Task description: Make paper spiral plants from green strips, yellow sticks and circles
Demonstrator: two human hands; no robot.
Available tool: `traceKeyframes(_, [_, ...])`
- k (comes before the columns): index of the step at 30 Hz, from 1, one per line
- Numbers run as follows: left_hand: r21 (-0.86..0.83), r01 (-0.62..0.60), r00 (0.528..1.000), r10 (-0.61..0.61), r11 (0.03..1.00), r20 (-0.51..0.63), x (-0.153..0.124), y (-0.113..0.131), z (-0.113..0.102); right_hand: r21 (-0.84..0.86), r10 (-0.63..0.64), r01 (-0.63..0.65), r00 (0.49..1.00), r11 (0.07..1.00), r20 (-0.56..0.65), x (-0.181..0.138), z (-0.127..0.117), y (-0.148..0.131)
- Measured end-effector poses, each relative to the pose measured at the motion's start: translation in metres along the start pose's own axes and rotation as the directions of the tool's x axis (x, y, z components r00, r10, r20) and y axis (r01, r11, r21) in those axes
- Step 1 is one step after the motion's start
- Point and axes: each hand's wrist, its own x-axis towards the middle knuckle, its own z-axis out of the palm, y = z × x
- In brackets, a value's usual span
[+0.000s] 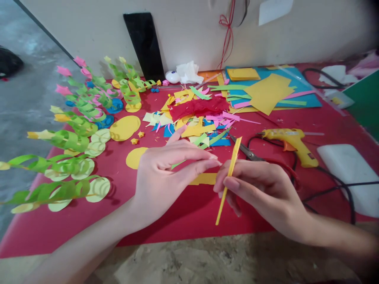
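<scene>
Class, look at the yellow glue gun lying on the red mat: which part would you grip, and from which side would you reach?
Grip the glue gun by its handle, the angled part at lower right, reaching down from the right. It lies flat on its side, nozzle pointing left toward the scissors; the cord leaves the handle's end.

1. Just beyond my grip on the yellow strip, scissors and a scrap pile block the way.
2. Right of it: glue gun and black cord.
3. Below it, bare red mat lies open.
</scene>
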Motion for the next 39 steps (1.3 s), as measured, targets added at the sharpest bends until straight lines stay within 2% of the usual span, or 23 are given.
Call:
traceKeyframes(5, [0.023, 0.014, 1.0, -0.014, 1.0, 0.019, 0.0, 0.002, -0.001, 0.002, 0.002, -0.002, 1.0, 1.0, -0.004, 0.001, 0.0, 0.0])
traceKeyframes(16, [0.002, 0.077, 0.996, -0.077, 0.997, -0.053, -0.001, 0.0, 0.001, 0.021, 0.033, -0.034, 0.999, 0.999, 0.006, 0.0, 0.0, -0.001])
traceKeyframes(20, [-0.048, 0.121, 0.992, -0.123, 0.991, -0.024, -0.001, -0.004, 0.002, 0.03, 0.028, -0.028, 0.999, 0.999, 0.015, 0.0, 0.0, -0.001])
traceKeyframes(24, [-0.061, 0.095, 0.995, -0.094, 0.994, 0.01, 0.001, -0.006, 0.002, 0.034, 0.026, -0.026, 1.0, 0.999, 0.011, 0.0, 0.0, -0.001])
traceKeyframes(31, [-0.298, 0.139, 0.99, -0.134, 0.944, 0.039, 0.004, -0.008, 0.003, 0.018, 0.026, -0.026, 1.0, 1.0, 0.001, 0.001, -0.001, 0.001])
traceKeyframes(36, [-0.1, 0.131, 0.987, -0.12, 0.986, 0.109, 0.002, -0.011, 0.002, 0.003, 0.011, -0.011, 1.0, 1.0, -0.017, 0.003, -0.001, 0.001])
traceKeyframes(39, [-0.091, 0.144, 0.986, -0.135, 0.985, 0.1, 0.001, -0.012, 0.002, 0.0, -0.009, 0.009, 1.0, 1.0, -0.027, 0.003, -0.001, 0.0])
